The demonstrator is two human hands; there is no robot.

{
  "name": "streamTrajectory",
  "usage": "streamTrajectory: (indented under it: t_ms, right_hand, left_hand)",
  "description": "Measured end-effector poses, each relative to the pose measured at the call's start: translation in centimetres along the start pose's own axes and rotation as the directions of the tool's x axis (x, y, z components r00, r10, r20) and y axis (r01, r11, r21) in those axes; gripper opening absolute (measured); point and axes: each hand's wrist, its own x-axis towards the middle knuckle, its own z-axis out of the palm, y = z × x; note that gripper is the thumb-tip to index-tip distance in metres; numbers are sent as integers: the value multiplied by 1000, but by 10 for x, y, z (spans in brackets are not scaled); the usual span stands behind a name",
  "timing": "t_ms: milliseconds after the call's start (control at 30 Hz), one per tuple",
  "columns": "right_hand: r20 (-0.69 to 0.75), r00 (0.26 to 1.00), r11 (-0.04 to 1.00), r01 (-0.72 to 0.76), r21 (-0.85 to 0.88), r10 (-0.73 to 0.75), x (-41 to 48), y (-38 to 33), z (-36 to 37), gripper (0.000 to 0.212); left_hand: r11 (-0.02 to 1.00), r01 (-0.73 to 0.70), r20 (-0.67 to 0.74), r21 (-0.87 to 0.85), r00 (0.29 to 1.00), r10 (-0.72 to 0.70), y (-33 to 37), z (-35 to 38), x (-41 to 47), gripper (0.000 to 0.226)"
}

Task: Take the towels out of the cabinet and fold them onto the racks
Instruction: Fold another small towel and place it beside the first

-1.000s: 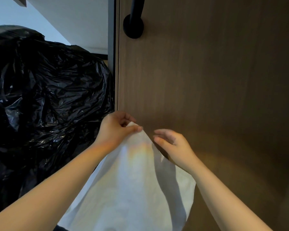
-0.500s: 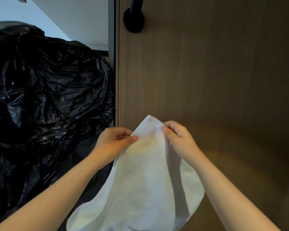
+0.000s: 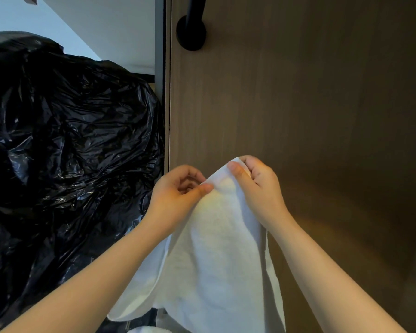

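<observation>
A white towel (image 3: 216,255) hangs in front of me, held up by its top edge. My left hand (image 3: 175,198) pinches that edge between thumb and fingers at the left. My right hand (image 3: 257,186) grips the top corner just to the right, fingers curled over the cloth. The two hands are close together, almost touching. The towel's lower part drapes down between my forearms to the bottom of the view. No rack is in sight.
A brown wooden cabinet door (image 3: 310,111) fills the right side, with a black handle mount (image 3: 190,32) near its top left. A large crumpled black plastic bag (image 3: 65,150) bulges at the left. More white cloth (image 3: 149,329) shows at the bottom edge.
My right hand has taken hold of the towel's top and lifted its corner. My left hand dropped slightly, and both hands now hold the upper edge close together.
</observation>
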Motion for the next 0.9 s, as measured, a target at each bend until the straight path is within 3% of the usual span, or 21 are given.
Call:
streamTrajectory:
  t_ms: [133,400,700,900]
  right_hand:
    - [-59,998,1000,-4,-14,3,5,-2,-6,16]
    - [-109,994,999,-17,-49,12,15,-7,-25,19]
    - [-220,975,995,-44,-87,24,25,1,-54,21]
    - [-281,960,991,-50,-120,15,27,9,-69,22]
  left_hand:
    - [1000,-16,67,-16,998,17,2,1,-4,10]
    - [953,35,272,300,955,-121,-33,-5,-22,9]
    - [820,57,249,569,939,-238,-83,-30,-33,8]
    - [804,96,208,587,942,-264,-103,-59,-27,14]
